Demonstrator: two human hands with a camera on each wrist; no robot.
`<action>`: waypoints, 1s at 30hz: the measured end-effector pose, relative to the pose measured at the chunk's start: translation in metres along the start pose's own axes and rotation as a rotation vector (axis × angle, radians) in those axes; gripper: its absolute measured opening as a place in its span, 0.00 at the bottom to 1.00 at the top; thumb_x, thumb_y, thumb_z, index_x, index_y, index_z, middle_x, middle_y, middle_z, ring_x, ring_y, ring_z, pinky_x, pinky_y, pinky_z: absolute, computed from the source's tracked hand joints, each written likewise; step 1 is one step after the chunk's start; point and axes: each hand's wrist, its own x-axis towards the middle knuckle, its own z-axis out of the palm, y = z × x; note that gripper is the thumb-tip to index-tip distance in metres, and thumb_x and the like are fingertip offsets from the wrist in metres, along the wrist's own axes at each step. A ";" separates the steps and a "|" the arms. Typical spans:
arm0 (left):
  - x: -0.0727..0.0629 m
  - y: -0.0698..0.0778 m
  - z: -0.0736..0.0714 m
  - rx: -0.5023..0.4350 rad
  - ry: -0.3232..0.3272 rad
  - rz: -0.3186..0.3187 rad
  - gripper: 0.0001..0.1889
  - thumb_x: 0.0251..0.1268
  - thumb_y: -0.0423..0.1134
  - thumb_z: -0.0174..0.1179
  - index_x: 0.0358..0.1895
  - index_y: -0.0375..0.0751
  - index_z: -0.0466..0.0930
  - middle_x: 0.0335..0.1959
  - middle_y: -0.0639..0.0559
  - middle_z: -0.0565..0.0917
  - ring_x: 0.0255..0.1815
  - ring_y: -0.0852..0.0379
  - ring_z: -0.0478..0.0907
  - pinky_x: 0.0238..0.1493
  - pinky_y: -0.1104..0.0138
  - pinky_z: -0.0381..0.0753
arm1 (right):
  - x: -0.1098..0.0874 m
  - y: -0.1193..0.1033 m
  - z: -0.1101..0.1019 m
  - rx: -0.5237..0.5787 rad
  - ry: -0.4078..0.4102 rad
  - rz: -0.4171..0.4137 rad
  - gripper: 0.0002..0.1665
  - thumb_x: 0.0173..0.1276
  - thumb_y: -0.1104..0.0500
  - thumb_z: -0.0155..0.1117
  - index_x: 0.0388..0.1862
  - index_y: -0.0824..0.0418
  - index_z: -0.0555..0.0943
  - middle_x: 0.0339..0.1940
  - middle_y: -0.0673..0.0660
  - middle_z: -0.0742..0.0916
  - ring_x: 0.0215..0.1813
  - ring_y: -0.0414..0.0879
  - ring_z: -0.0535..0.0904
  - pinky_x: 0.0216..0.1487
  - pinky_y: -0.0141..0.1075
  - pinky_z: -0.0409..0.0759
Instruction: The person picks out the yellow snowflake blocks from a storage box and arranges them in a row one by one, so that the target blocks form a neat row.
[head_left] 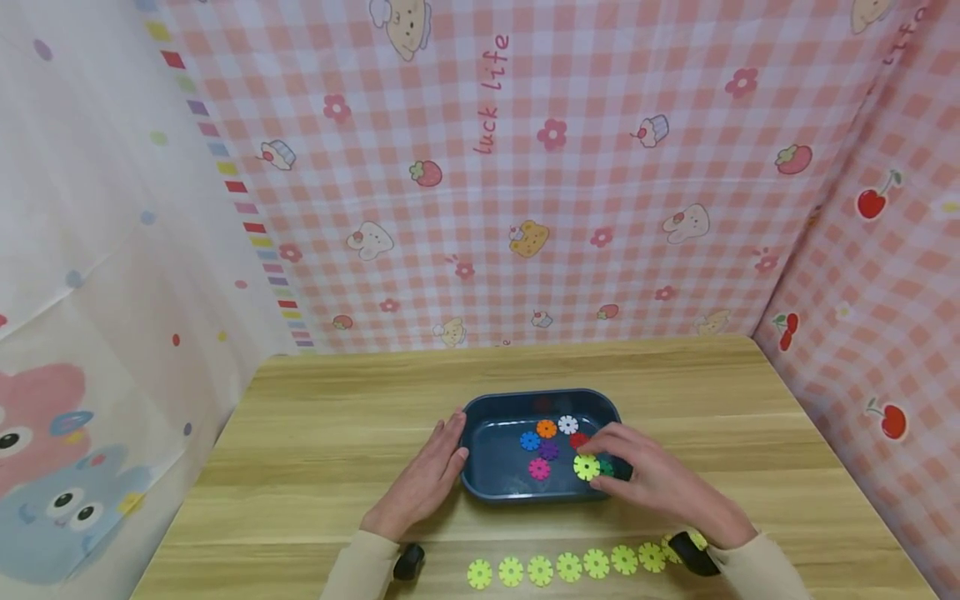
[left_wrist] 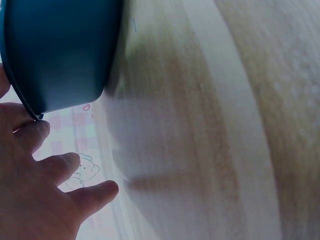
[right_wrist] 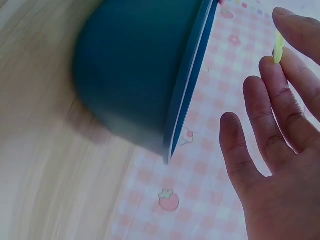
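Note:
A dark blue rectangular tray (head_left: 495, 457) with rounded corners sits on the table. My left hand (head_left: 429, 473) rests against its left side, the fingers fairly straight and touching the rim. Over the right part of the tray, my right hand (head_left: 651, 468) pinches a yellow-green notched disc (head_left: 587, 467) between thumb and fingertips. In the right wrist view that disc (right_wrist: 279, 47) shows edge-on above the rim. Inside the tray lie an orange disc (head_left: 547, 428), a white one, a blue disc (head_left: 530, 441), a purple one, a pink disc (head_left: 539, 469), a red one and a partly hidden green one.
Several yellow-green notched discs (head_left: 540, 571) form a row along the table's near side, the right end partly covered by the right wrist's black band (head_left: 693, 554). A pink checked cloth (head_left: 480, 200) hangs behind the wooden table (head_left: 337, 433), with more cloth at both sides.

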 end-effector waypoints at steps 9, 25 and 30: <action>0.000 0.000 -0.001 0.002 -0.002 0.008 0.33 0.88 0.53 0.38 0.84 0.38 0.50 0.85 0.45 0.52 0.84 0.40 0.49 0.81 0.49 0.54 | -0.020 0.005 -0.010 -0.050 0.042 0.054 0.20 0.63 0.60 0.79 0.55 0.51 0.86 0.51 0.45 0.85 0.52 0.44 0.82 0.53 0.46 0.86; 0.000 0.000 0.000 0.005 -0.010 -0.016 0.33 0.87 0.54 0.37 0.85 0.42 0.48 0.85 0.48 0.51 0.84 0.42 0.48 0.81 0.50 0.54 | -0.052 0.020 -0.019 -0.134 0.163 0.000 0.25 0.54 0.66 0.83 0.50 0.51 0.87 0.48 0.42 0.86 0.50 0.39 0.82 0.52 0.32 0.84; 0.001 0.000 0.000 0.004 -0.011 -0.018 0.33 0.87 0.53 0.38 0.85 0.42 0.48 0.85 0.49 0.51 0.84 0.42 0.48 0.81 0.49 0.54 | -0.062 0.023 -0.022 -0.126 0.179 0.010 0.27 0.53 0.65 0.83 0.51 0.49 0.87 0.48 0.41 0.86 0.50 0.39 0.82 0.54 0.22 0.77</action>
